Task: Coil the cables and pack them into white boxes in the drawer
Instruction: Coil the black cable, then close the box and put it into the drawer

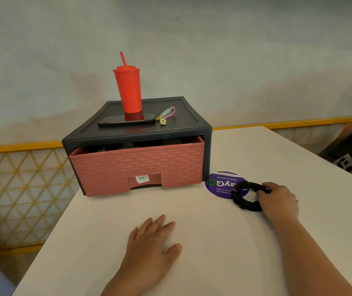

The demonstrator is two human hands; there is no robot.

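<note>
Two hands are recorded over one white surface [213,263]. One black cable [248,207] is counted, already wound into a flat ring and lying on the surface to the right of the drawer unit, partly over one round purple sticker [217,185]. The right hand [277,199] is placed at the ring's right side with fingers and thumb curled round the strands, so the coil extends leftward from the grip. The left hand [151,238] is laid palm down on the surface, fingers straight and slightly spread, holding nothing; it is nearer the camera, well apart from the cable. One drawer [138,165] is noted, pink and woven in pattern, drawn out a little from one dark cabinet frame [207,150]. Dark shapes are seen in the gap above its front, but they cannot be identified. On top of the frame three items are counted: one red cup [128,90] with lid and straw standing upright, one dark phone [115,121] lying flat just before the cup, and one pink-and-green strap [167,114] beside the phone's right end.
</note>
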